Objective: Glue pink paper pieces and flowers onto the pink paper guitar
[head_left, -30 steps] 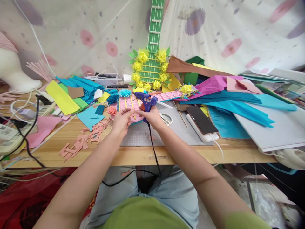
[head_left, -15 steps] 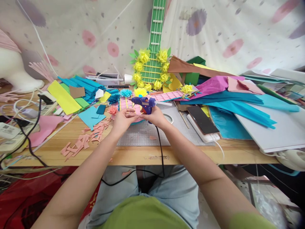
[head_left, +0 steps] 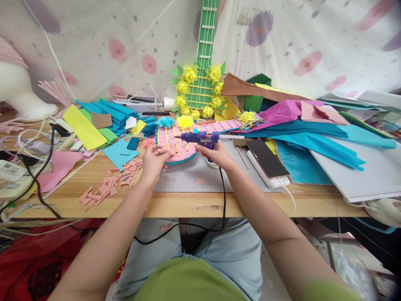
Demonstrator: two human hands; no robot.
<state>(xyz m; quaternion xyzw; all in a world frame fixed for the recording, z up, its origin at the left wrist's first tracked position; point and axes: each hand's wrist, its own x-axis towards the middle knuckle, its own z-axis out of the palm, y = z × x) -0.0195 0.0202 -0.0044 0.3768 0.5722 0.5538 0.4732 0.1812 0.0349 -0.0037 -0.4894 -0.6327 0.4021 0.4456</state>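
My right hand (head_left: pixel 219 154) is wrapped round the handle of a blue hot glue gun (head_left: pixel 202 137). The gun lies level, its nozzle pointing left and a white glue stick (head_left: pixel 233 136) sticking out of its back. My left hand (head_left: pixel 153 162) is closed in a pinch left of the nozzle; what its fingers hold is too small to make out. Under and behind both hands lies a pink paper guitar (head_left: pixel 180 155) with yellow strips and a blue edge. On it sit a yellow paper flower (head_left: pixel 185 121) and a blue one (head_left: pixel 166 121). A coral flower (head_left: pixel 148 143) is partly hidden behind my left hand.
A green paper guitar (head_left: pixel 200 94) ringed with yellow flowers stands at the back. Coral paper scraps (head_left: pixel 106 188) lie left, a phone (head_left: pixel 267 156) right. Crepe paper (head_left: pixel 300 127) piles up far right. The gun's black cord (head_left: pixel 224 200) drops over the table edge.
My right hand has moved the glue gun to the right and turned it level. My left hand has shifted slightly left, so the two hands are farther apart.
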